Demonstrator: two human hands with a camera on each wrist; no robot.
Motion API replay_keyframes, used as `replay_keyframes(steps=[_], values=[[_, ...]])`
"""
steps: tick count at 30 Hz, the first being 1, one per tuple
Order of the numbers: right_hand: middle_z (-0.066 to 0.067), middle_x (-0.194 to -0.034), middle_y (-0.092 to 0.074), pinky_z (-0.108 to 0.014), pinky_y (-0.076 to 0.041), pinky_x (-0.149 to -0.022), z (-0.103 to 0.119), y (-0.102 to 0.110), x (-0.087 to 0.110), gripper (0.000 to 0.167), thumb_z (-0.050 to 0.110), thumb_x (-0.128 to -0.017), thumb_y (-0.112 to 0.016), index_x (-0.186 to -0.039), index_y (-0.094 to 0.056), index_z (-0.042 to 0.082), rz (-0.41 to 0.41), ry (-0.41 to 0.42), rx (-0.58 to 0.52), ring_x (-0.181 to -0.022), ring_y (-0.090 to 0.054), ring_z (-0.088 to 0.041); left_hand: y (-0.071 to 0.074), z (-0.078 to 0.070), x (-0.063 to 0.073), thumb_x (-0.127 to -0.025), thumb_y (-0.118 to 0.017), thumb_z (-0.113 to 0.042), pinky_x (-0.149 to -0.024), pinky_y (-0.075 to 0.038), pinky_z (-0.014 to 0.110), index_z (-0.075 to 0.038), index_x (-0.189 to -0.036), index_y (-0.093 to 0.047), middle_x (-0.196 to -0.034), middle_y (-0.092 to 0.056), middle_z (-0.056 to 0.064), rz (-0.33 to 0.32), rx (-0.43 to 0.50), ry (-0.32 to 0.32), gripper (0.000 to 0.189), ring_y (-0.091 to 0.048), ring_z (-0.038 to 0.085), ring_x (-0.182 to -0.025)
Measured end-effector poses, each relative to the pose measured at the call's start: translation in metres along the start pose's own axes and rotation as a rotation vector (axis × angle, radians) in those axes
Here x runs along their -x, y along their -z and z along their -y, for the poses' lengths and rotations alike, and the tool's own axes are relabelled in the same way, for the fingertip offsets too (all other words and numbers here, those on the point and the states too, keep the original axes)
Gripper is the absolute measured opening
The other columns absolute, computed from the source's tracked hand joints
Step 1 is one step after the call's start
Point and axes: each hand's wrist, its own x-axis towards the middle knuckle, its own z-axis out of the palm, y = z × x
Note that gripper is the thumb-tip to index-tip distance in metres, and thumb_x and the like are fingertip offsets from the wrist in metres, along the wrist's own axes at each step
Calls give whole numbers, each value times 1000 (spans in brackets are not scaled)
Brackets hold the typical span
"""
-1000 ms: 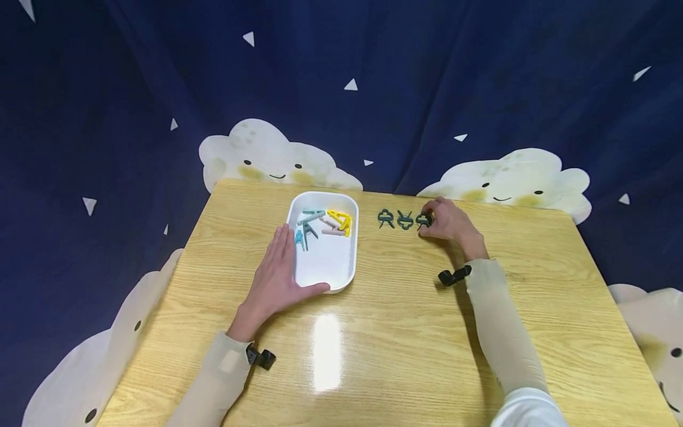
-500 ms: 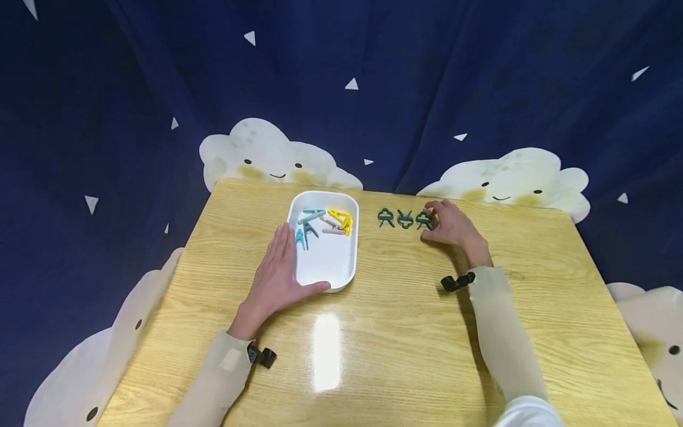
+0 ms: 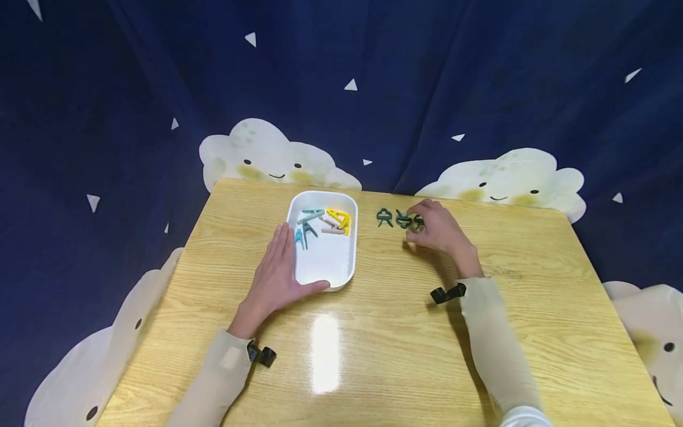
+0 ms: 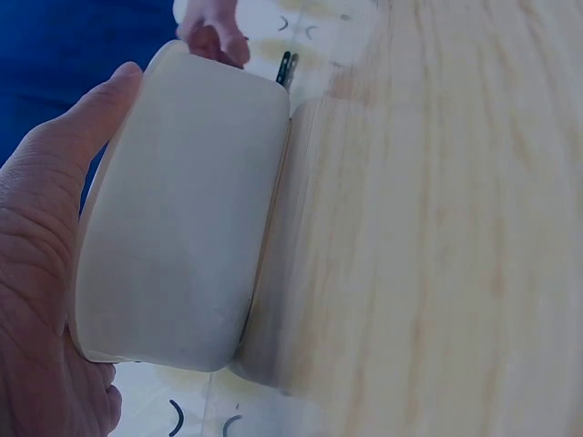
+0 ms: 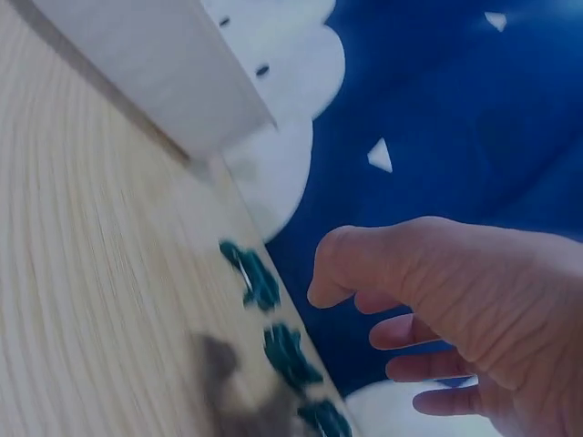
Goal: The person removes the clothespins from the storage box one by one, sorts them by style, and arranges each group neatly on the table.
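And here the row of dark green clips is seen on the table (image 3: 373, 332), to the right of the white tray: the left clip (image 3: 385, 217) in plain view, the middle clip (image 3: 403, 219) beside it, the right clip (image 3: 419, 222) now partly covered. A moment ago that right clip was fully exposed; now the right hand (image 3: 440, 228) has been carried leftward over it, and the middle clip is being neared by the fingertips. No clip is lifted, as far as can be seen. In the right wrist view, thumb and fingers are held apart with nothing gripped between them; whether the middle clip is touched cannot be told. By this shift, it is judged, the right clip is left where it lies and attention is passed to its neighbour, with the row itself unbroken.

Further out, nothing is altered at the white tray (image 3: 328, 261). It is steadied by the left hand (image 3: 280, 270), fingers laid straight along one side, thumb stretched along the near edge, no clip held there. Inside, a yellow clip (image 3: 345, 224), a light blue clip (image 3: 299, 237) and others are bunched toward the far end. All is backed by a dark blue curtain (image 3: 320, 71).
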Motion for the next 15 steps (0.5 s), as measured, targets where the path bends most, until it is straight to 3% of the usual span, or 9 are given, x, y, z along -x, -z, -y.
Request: replay_keyframes(steps=[7, 15], values=[[-17, -120, -68, -55, -51, -97, 32, -3, -11, 43, 30, -84, -78, -116, -75, 2, -26, 87, -20, -114, -60, -39, 0, 0, 0, -70, -61, -95, -131, -14, 48, 3, -165, -10, -175, 6, 12, -10, -6, -9, 147, 3, 27, -162], [-12, -116, -66, -49, -49, -98, 74, -10, -33, 40, 34, -87, -74, -115, -74, 6, 9, 167, 2, -109, -59, -31, -1, 1, -1, -70, -61, -95, -131, -14, 47, 5, -165, -11, -175, -2, 19, -15, -13, -10, 146, 3, 28, -162]])
